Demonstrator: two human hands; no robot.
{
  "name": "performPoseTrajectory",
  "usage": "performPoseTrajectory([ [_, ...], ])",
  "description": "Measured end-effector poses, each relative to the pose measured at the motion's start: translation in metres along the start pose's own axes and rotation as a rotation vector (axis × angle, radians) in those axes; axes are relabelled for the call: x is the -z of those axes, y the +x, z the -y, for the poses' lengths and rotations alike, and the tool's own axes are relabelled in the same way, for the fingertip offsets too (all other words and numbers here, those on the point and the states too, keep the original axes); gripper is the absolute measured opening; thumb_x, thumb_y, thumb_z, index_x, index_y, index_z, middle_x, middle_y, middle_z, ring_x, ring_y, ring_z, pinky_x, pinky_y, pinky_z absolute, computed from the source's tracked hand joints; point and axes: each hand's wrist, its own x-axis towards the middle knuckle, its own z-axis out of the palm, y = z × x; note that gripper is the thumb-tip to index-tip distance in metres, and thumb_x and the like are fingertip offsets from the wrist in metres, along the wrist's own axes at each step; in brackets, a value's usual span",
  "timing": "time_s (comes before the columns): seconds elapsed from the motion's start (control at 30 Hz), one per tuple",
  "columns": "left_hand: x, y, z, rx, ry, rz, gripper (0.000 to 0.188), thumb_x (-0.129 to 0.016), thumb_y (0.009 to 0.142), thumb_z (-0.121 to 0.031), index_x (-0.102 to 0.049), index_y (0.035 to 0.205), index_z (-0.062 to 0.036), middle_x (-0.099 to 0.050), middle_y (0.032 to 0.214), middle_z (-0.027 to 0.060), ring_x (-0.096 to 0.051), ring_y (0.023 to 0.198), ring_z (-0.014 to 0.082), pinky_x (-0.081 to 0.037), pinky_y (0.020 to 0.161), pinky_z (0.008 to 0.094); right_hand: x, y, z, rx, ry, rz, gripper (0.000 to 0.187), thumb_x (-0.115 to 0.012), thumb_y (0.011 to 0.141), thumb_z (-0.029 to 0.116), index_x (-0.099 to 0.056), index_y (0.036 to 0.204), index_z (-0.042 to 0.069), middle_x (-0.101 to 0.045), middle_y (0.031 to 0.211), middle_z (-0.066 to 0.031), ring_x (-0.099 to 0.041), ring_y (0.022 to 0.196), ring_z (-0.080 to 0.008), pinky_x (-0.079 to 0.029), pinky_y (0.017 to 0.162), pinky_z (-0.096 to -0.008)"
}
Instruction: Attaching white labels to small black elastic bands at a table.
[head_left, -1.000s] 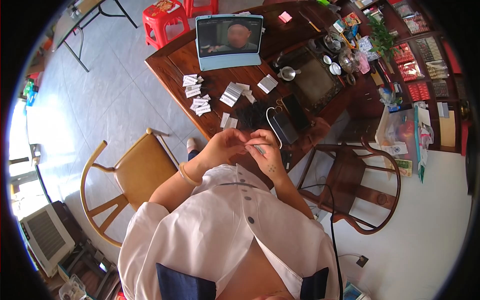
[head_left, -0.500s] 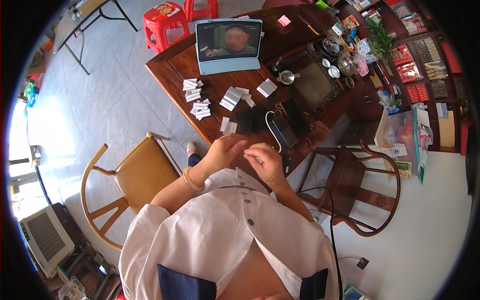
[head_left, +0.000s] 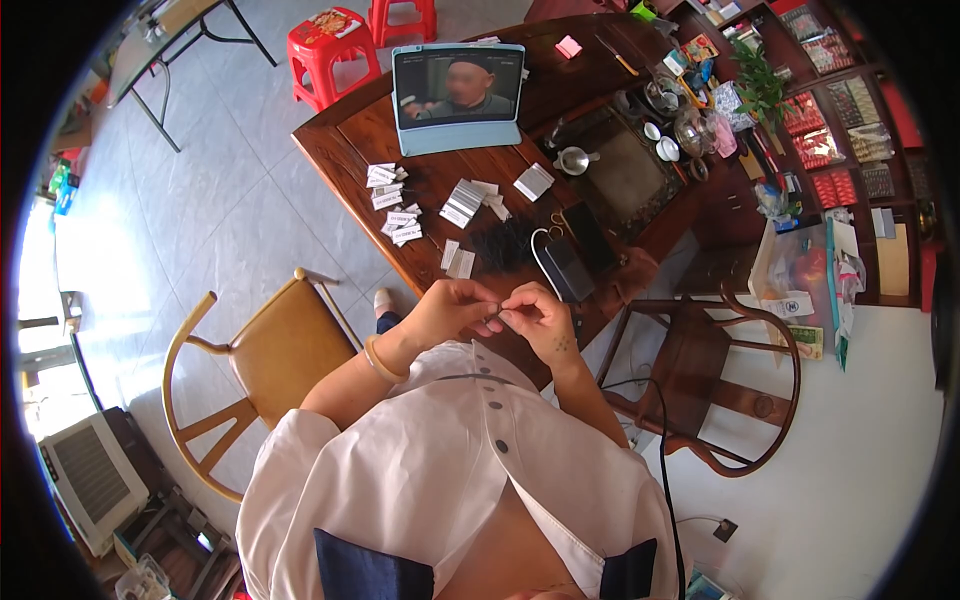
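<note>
My left hand (head_left: 450, 308) and my right hand (head_left: 542, 322) meet in front of my waist, just off the near edge of the dark wooden table (head_left: 365, 135). Thumbs and fingers of both are pinched together, fingertips touching or almost so. Something small and dark shows between them, too tiny to name. Beyond the hands lies a loose heap of thin black strands (head_left: 500, 248). Small white printed cards (head_left: 461, 204) are spread in groups around it, with a pair of cards (head_left: 458, 262) closest to my left hand.
A tablet (head_left: 458, 100) in a light blue case stands at the back, playing video. A black box with a white cable (head_left: 568, 268) and a dark phone-like slab (head_left: 590, 235) lie right of the strands, before a tea tray (head_left: 630, 165). Chairs stand left (head_left: 290, 340) and right (head_left: 690, 350).
Both hands have come together; my right hand has turned and its fingertips now pinch against those of my left. The things on the table stay put.
</note>
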Motion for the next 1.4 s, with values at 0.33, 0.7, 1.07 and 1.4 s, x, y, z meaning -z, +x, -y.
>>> performPoseTrajectory([
  [0.33,-0.002,0.005,-0.002,0.029,-0.04,-0.058,0.015,-0.061,0.09,-0.012,-0.061,0.095,0.0021,-0.066,0.086,0.0079,-0.066,0.077,0.0141,-0.055,0.066,0.0246,0.006,0.015,0.017,0.043,-0.14,-0.014,0.019,-0.076,0.069,0.001,-0.062,0.082,0.004,-0.06,0.081,-0.0034,-0.058,0.071,-0.0126,-0.047,0.061,-0.026],
  [0.7,-0.008,0.011,0.013,-0.027,-0.409,-0.055,0.011,-0.06,0.09,-0.009,-0.058,0.094,0.0014,-0.063,0.097,0.0088,-0.065,0.081,0.0173,-0.054,0.076,0.0264,-0.004,0.012,0.013,0.266,-0.44,-0.156,0.018,-0.076,0.067,0.002,-0.064,0.08,0.005,-0.061,0.076,-0.0063,-0.06,0.064,-0.0195,-0.048,0.056,-0.0292],
  [1.07,-0.013,0.011,0.011,-0.026,-0.329,-0.061,0.016,-0.053,0.092,-0.006,-0.06,0.105,0.0012,-0.065,0.097,0.0084,-0.064,0.086,0.0172,-0.053,0.078,0.0294,0.0,0.018,0.016,0.153,-0.185,-0.146,0.009,-0.068,0.076,-0.003,-0.062,0.081,0.002,-0.059,0.081,-0.0054,-0.058,0.068,-0.0113,-0.047,0.058,-0.0229],
  [1.4,-0.013,0.014,0.004,-0.143,-0.265,-0.07,0.019,-0.06,0.088,-0.006,-0.064,0.101,0.008,-0.059,0.112,0.0108,-0.063,0.09,0.0146,-0.053,0.079,0.0273,0.002,0.017,-0.003,-0.085,0.199,-0.26,0.006,-0.063,0.085,0.001,-0.058,0.089,0.0,-0.056,0.085,-0.0008,-0.051,0.07,-0.0038,-0.043,0.062,-0.0181],
])
